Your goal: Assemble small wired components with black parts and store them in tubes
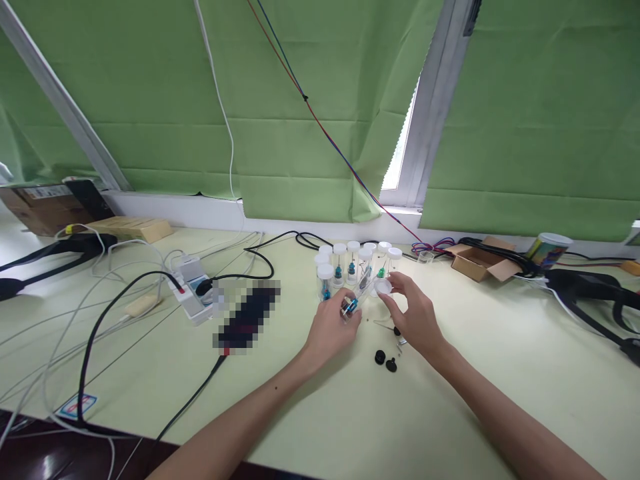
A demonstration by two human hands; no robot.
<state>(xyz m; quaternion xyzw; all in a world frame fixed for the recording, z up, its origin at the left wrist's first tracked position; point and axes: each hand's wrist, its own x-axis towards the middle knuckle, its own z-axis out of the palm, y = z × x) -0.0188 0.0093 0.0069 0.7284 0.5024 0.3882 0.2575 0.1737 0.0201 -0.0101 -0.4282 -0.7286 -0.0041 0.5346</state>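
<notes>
My left hand (333, 325) is closed round a clear plastic tube (363, 292), held tilted above the table. A blue and metallic part (351, 305) shows at the tube's lower end, by my left fingers. My right hand (415, 313) pinches a white round cap (383, 287) at the upper end of the tube; whether the cap is seated on it I cannot tell. Just behind my hands stand several upright clear tubes with white caps (325, 271), with blue or green needle-like parts inside. Black round pieces (380, 357) and small metal bits lie below my right hand.
A white power strip (193, 293) and tangled cables lie to the left, beside a blurred-out dark device (247, 317). An open cardboard box (483, 260), a canister (549, 250) and a black strap-like frame (590, 293) are on the right. Green blinds (320, 153) hang behind.
</notes>
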